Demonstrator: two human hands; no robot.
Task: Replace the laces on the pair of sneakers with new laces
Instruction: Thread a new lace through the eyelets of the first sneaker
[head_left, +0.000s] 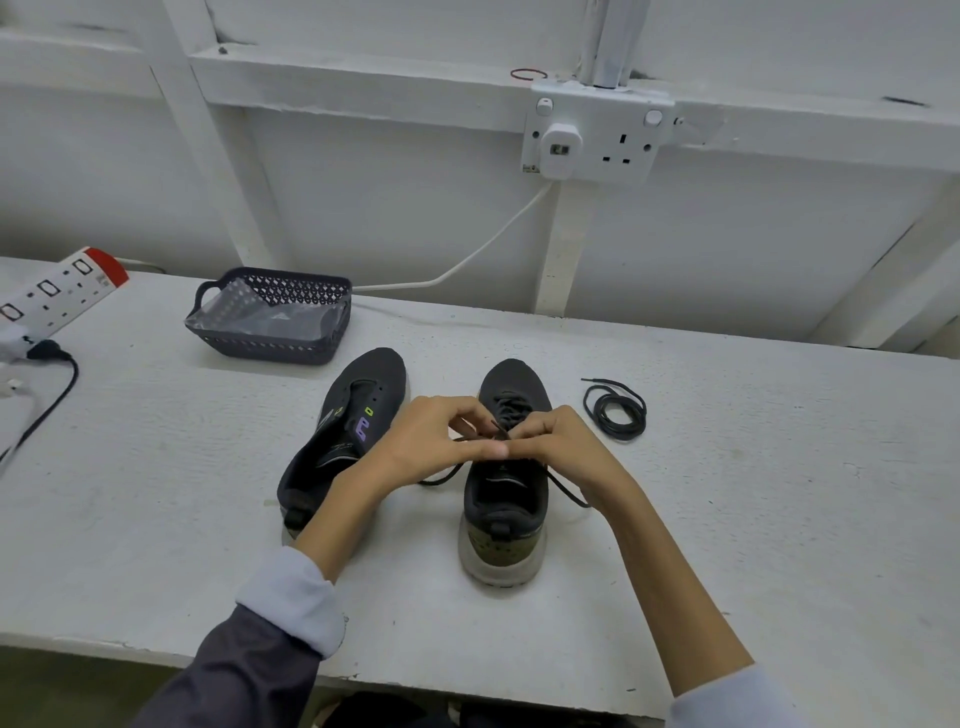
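While left hand (441, 436) and right hand (561, 441) work over mid-frame sneaker (506, 519), fingers (497, 451) pinch its lace (439, 477). Bare sneaker (353, 415) sits left, spare lace (615, 410) coiled right on tabletop (727, 519). Likely mid-eyelet, threading or unthreading unclear. Next: pull ends through evenly.

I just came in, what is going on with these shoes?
A person works at a white table. The left hand and the right hand both pinch a black lace above the right-hand sneaker, which is laced near the toe. The other sneaker has empty eyelets. A coiled lace lies further right on the table. Whether the pinched lace goes in or comes out, I cannot tell.
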